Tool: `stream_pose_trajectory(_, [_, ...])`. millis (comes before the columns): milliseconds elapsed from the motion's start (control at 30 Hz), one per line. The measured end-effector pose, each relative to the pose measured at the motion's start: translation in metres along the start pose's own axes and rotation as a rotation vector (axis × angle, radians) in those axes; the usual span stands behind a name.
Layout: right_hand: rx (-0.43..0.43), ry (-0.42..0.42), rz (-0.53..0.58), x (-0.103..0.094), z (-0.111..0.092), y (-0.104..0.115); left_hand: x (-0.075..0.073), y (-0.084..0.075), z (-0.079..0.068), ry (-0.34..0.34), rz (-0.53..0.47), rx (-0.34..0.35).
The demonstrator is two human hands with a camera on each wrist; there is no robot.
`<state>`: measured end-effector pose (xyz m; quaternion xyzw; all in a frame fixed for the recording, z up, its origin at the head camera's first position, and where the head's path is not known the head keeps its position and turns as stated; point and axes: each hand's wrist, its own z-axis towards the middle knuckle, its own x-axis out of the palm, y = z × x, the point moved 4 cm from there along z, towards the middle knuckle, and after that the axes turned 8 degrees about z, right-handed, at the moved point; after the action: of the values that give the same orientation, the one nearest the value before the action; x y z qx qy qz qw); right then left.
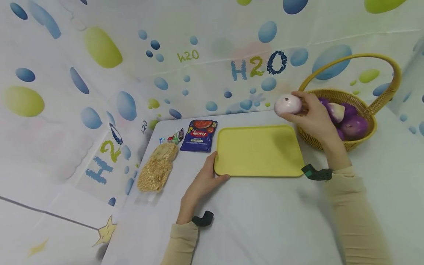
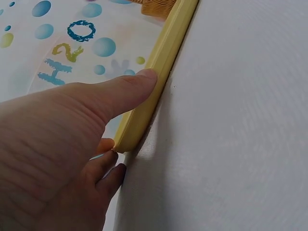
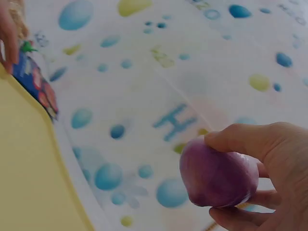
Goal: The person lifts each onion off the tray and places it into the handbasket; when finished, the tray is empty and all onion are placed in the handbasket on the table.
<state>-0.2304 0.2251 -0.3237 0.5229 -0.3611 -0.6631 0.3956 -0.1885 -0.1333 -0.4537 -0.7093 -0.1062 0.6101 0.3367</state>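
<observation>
Above the back right corner of the yellow tray (image 1: 258, 151), my right hand (image 1: 313, 114) holds up a round purple-and-white vegetable (image 1: 287, 105), turnip-like in shape. In the right wrist view, this vegetable (image 3: 219, 173) shows its purple side, with the thumb on top and fingers beneath and behind it. My left hand (image 1: 205, 178) grips the tray's front left corner. Up close in the left wrist view, the left thumb (image 2: 139, 84) lies along the tray's outer wall (image 2: 154, 91), and the fingers bend round the corner.
A wicker basket (image 1: 371, 127) with a tall handle stands right of the tray, holding several more purple vegetables (image 1: 354, 127). Left of the tray lie a blue Barilla pouch (image 1: 200, 136), small wrapped pieces (image 1: 175, 137) and a clear bag of beige pellets (image 1: 158, 167). Patterned cloth walls the back.
</observation>
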Motion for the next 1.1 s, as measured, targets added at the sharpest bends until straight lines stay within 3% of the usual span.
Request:
stream_pose_trajectory(133, [0.066,-0.066,-0.029,-0.029,-0.005,-0.011,-0.003,0.005,-0.004,0.002,0.007,-0.019])
stream_pose_trajectory(233, [0.093,-0.114,-0.035,-0.040,-0.002,-0.024,-0.007,0.009,-0.006,-0.002,0.014,-0.023])
stream_pose_trajectory(533, [-0.006,-0.212,-0.043,-0.024,0.015,-0.052,-0.013,0.020,-0.030,-0.015,0.013,-0.038])
stream_pose_trajectory(667, [-0.016,-0.257,-0.091,-0.032,0.008,-0.043,-0.011,0.016,-0.029,0.008,0.001,-0.016])
stream_pose_trajectory(867, [-0.014,-0.303,-0.029,-0.042,0.000,-0.017,-0.015,0.017,-0.018,-0.006,0.023,-0.007])
stream_pose_trajectory(1100, [-0.063,-0.267,0.002,-0.028,-0.002,0.004,-0.018,0.022,-0.012,0.006,0.032,-0.023])
